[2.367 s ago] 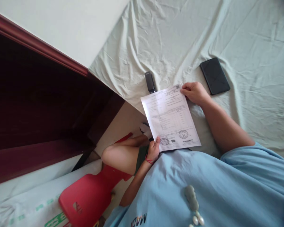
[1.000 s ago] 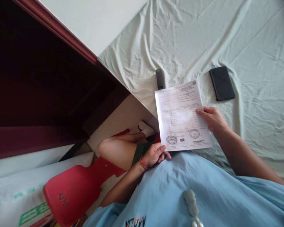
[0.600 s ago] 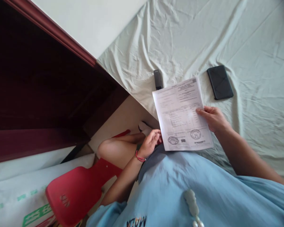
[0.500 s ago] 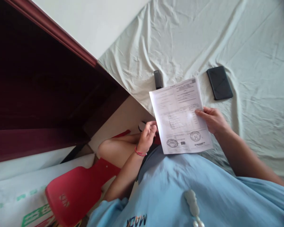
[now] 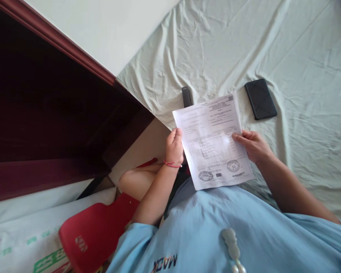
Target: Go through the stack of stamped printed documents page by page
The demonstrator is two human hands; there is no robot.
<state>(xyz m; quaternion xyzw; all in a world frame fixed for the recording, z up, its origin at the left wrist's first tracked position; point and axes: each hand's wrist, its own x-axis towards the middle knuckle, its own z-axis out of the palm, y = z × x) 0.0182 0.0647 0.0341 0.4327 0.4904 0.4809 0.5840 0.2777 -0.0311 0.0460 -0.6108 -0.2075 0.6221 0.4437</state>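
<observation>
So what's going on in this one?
Someone in a blue shirt is holding up a printed sheet by its sides: the right hand has its right edge, and the left hand is at its left edge. A black case and a small dark object lie on the pale cloth just beyond it.

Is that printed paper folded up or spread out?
Spread out: the printed paper shows its full face, edge to edge, between both hands.

the paper (image 5: 213,146) lies between 2 things, stapler (image 5: 186,96) and phone (image 5: 260,99)
</observation>
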